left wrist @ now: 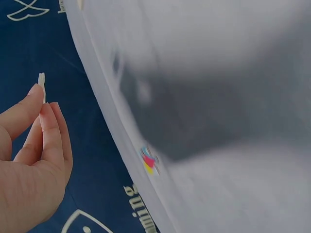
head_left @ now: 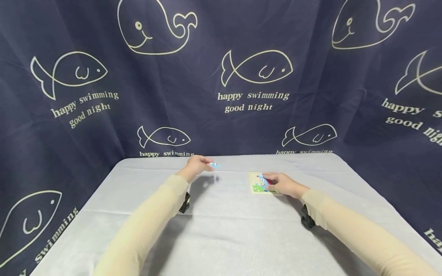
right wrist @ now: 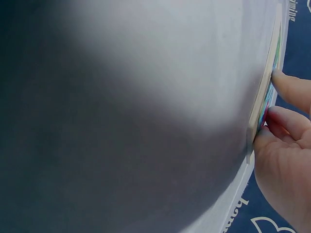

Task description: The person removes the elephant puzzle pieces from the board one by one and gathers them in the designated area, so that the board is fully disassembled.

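Observation:
My left hand is raised over the far part of the table and pinches a small blue and white puzzle piece between thumb and fingers. In the left wrist view the piece stands edge-on, thin and pale. To the right, a square wooden puzzle board lies flat, with green, blue and red parts on its face. My right hand rests on the board, thumb and fingertips spread apart on its surface and hiding its right side. From the right wrist view the board appears edge-on.
A small pink, yellow and blue piece lies by the far table edge in the left wrist view. A pale cloth covers the table. Behind it hangs a dark blue curtain with fish drawings.

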